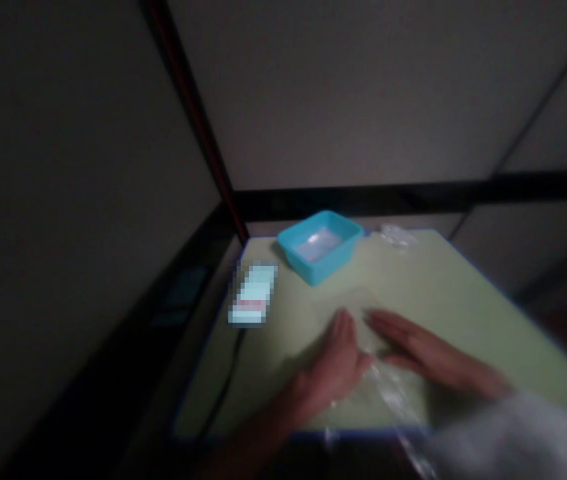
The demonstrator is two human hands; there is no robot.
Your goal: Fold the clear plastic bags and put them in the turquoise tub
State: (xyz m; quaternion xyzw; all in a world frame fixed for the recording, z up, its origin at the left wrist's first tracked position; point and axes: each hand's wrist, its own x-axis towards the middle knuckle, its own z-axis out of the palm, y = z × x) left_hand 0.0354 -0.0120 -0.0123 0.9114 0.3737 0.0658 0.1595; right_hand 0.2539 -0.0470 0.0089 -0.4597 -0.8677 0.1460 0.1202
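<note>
A sheet of clear plastic [397, 395] lies on the pale green table and hangs over its front edge. My left hand [339, 363] rests on the plastic with its fingers pressed together; whether it pinches any of it is hidden. To its right, my right hand [416, 347] lies nearly flat, fingers stretched forward and thumb apart, at the plastic's right side. The two hands do not touch. The picture is dark and blurred.
Behind the hands stands a turquoise basket [308, 270] with something pale inside. A lit phone [256, 293] with a dark cable lies at the left. Crumpled clear plastic [397, 237] sits near the back edge of the table [463, 313]. Walls rise behind and left.
</note>
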